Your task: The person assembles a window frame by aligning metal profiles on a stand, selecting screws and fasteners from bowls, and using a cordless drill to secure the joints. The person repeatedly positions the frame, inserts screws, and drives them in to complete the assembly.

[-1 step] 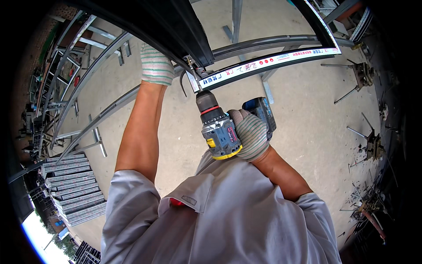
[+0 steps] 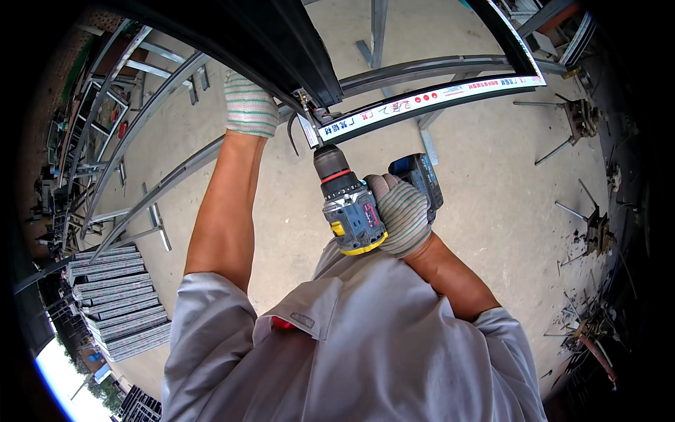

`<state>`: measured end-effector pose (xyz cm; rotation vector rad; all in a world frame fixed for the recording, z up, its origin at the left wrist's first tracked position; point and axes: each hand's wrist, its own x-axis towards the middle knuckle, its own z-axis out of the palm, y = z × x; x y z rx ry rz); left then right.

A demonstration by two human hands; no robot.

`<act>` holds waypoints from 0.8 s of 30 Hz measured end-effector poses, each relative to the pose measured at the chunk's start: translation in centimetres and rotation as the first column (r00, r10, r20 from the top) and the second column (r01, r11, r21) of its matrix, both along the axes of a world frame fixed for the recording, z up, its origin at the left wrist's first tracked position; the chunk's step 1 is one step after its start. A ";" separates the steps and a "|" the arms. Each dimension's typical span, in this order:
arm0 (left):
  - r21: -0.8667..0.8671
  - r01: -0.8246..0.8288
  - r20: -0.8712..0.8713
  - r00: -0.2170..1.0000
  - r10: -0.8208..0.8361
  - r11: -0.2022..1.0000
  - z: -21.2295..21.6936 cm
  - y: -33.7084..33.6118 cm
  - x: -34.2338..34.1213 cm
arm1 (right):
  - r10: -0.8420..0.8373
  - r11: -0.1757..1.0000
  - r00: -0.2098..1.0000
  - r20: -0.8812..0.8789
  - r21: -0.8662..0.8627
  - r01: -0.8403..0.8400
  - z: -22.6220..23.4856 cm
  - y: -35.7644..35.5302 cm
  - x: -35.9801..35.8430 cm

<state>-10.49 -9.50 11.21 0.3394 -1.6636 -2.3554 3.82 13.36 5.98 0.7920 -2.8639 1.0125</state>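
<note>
A cordless drill point(image 2: 355, 211), grey and black with a yellow-edged rear and a red ring, is gripped by my gloved right hand point(image 2: 406, 214). Its bit points away from me at the near corner of a black metal frame point(image 2: 422, 103), by a small metal fitting point(image 2: 318, 111). White printed film covers the frame's near edge. A wide black profile point(image 2: 281, 49) rises from that corner toward the top left. My left hand point(image 2: 251, 109), in a striped knit glove, reaches up beside this profile; its fingers are hidden. A thin dark bent rod point(image 2: 292, 135) hangs between the hand and the corner.
Grey metal rails point(image 2: 165, 186) run beneath the frame, with legs reaching the concrete floor point(image 2: 281, 274). Wrapped profiles point(image 2: 119, 302) are stacked at the lower left. More metal racks point(image 2: 105, 119) stand at the far left. Along the right lie metal stands with rods point(image 2: 582, 119) and scattered scraps.
</note>
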 end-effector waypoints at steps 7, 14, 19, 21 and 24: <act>0.050 -0.029 -0.012 1.000 0.029 0.998 -0.6 -0.5 -0.1 | 0.040 0.995 0.994 -0.100 0.098 -0.030 -0.1 0.4 -0.7; 0.049 -0.037 -0.014 0.999 0.037 0.998 -0.7 -0.3 -0.3 | 0.029 0.997 0.998 -0.051 0.066 -0.026 0.3 0.1 -0.6; 0.026 -0.026 0.000 1.000 0.026 0.999 -0.8 -0.6 -0.1 | 0.037 0.997 0.997 -0.070 0.075 -0.032 0.2 0.1 -0.8; 0.015 -0.017 -0.008 1.000 0.017 1.000 -0.7 -0.5 -0.1 | 0.049 0.997 0.997 -0.063 0.066 -0.045 0.2 0.2 -0.9; 0.056 -0.071 -0.015 0.997 0.072 0.996 -0.7 0.1 -0.4 | 0.029 0.998 0.999 -0.027 0.059 -0.027 0.2 0.0 -0.8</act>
